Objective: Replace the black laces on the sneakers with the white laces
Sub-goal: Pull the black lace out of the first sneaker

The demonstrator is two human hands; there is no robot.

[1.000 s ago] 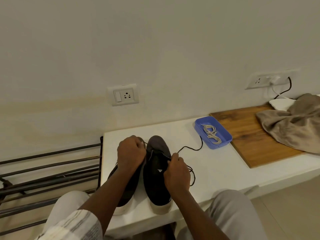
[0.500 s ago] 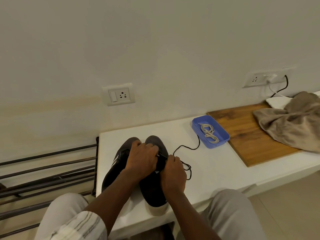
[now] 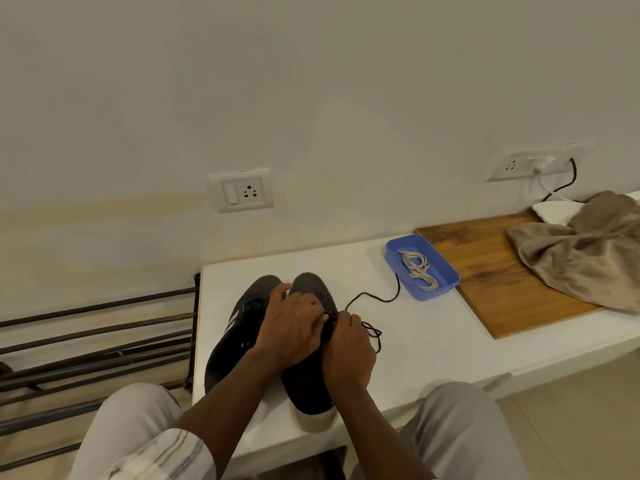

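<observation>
Right hand (image 3: 348, 355) pinches thin black lace (image 3: 381, 300); left hand (image 3: 291, 334) grips dark fabric sneaker (image 3: 308, 386), white rubber sole.

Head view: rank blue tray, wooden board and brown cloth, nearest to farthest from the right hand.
1. blue tray, right of the right hand
2. wooden board, beside the tray
3. brown cloth, far right, on the board

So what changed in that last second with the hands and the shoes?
The left hand moved across from over the left sneaker onto the right sneaker, meeting the right hand, which still pinches the black lace. What the left fingers hold is hidden. The lace's loose end still trails across the table, and the white laces stayed in the blue tray.
</observation>
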